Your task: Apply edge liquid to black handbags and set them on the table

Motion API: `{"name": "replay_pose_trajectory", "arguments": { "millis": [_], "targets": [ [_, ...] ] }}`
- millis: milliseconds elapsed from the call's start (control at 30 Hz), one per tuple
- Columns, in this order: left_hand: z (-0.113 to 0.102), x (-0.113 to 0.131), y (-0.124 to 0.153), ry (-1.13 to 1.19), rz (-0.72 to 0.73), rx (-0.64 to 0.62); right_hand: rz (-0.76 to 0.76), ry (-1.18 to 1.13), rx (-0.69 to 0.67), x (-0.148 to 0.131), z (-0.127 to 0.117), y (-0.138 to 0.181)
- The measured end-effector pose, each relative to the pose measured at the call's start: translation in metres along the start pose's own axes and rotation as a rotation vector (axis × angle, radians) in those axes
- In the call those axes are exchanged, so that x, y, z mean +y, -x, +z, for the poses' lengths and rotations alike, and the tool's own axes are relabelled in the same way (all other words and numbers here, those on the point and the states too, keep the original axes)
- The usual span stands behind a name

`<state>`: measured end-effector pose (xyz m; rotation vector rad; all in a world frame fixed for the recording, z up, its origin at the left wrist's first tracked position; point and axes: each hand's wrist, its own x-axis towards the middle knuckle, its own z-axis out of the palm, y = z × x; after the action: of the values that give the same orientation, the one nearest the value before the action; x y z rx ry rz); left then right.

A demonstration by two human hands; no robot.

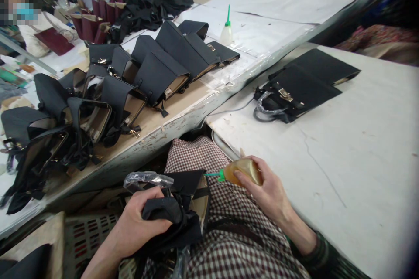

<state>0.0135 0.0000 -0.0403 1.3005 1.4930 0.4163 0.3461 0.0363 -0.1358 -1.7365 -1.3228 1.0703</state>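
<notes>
My left hand (139, 222) is closed around a black bag (183, 209) resting on my lap, with clear plastic wrap (147, 179) sticking up from it. My right hand (265, 187) grips a small squeeze bottle of amber glue (244, 170). Its green nozzle (214, 175) points left and touches the upper edge of the bag. My checked trousers (229, 244) show beneath both hands.
A finished black bag (304, 83) lies on the white table (360, 161) at right. Several black bags (157, 69) stand in rows on the bench ahead, beside a white glue bottle (226, 30). A plastic crate (85, 235) sits at lower left. Other people work at the far left.
</notes>
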Motion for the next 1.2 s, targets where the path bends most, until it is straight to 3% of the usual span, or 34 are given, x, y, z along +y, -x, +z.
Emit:
{"name": "replay_pose_trajectory", "arguments": {
  "millis": [300,567,733,933,1100,1200],
  "targets": [
    [0.000,0.001,-0.001,-0.006,0.009,0.010,-0.021,0.029,0.094,0.000,-0.002,-0.001],
    [0.001,0.002,-0.003,-0.017,0.006,0.012,-0.021,-0.046,0.090,-0.001,0.006,-0.004],
    [0.000,0.001,-0.002,0.013,0.009,0.017,0.079,-0.240,0.007,0.000,-0.005,0.003],
    [-0.001,0.000,-0.002,0.037,0.017,0.028,0.313,-0.740,-0.096,-0.004,-0.026,0.019],
    [0.000,-0.002,-0.003,0.024,0.021,0.050,0.256,-0.608,-0.243,-0.022,-0.024,0.031],
    [0.000,-0.001,-0.003,0.036,0.016,0.047,0.243,-0.650,-0.231,-0.027,-0.017,0.033]
  ]
}}
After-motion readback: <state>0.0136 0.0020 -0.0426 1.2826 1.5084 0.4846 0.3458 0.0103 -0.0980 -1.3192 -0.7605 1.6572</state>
